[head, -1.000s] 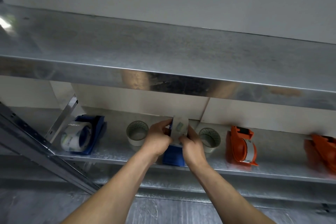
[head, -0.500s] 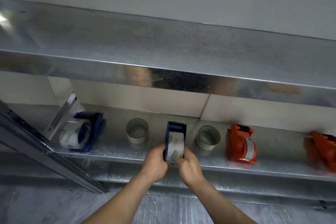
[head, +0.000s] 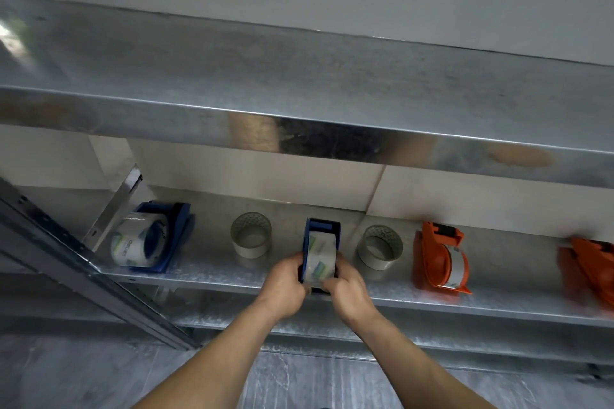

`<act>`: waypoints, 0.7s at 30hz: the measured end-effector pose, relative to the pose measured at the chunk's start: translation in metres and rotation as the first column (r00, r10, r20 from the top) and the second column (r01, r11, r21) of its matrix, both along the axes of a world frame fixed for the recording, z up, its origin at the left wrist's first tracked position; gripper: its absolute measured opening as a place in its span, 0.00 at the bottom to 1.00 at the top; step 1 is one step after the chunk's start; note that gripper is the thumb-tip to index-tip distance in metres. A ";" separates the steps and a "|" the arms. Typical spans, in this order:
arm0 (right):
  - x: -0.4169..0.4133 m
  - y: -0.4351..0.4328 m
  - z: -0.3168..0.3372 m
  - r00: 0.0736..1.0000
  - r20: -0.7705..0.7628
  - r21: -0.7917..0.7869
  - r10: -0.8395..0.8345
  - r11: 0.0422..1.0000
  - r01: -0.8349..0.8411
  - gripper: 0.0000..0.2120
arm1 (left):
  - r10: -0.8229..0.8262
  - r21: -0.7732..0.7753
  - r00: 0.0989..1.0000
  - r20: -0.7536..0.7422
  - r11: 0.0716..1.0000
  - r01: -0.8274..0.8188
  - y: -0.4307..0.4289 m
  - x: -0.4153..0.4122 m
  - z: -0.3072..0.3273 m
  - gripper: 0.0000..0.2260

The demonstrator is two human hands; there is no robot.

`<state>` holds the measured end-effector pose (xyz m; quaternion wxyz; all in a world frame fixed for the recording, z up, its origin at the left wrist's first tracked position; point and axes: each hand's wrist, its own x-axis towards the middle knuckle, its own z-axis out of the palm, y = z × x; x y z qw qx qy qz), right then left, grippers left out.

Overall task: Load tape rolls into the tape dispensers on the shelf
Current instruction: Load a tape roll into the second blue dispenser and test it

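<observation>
A blue tape dispenser stands on the lower metal shelf with a clear tape roll seated in it. My left hand grips its left side. My right hand holds the right side, fingers on the roll's front. Two loose tape rolls stand upright, one to the left and one to the right. Another blue dispenser with a roll lies at the far left. An orange dispenser with tape stands to the right; a second orange one is at the frame edge.
An upper metal shelf overhangs the lower one, its front lip just above the dispensers. A slotted steel upright runs diagonally at the left. A white wall backs the shelf, and grey floor lies below.
The blue dispenser came down from its raised, tilted pose and now rests on the shelf with the roll in it. Both hands slid back toward the shelf's front edge.
</observation>
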<state>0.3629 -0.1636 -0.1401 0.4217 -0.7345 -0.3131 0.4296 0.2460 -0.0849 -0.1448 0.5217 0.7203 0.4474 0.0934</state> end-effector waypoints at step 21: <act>0.007 0.005 0.016 0.999 0.042 0.031 -0.021 0.999 0.019 0.17 | -0.021 0.020 0.998 0.052 1.000 0.020 0.006 0.000 0.021 0.13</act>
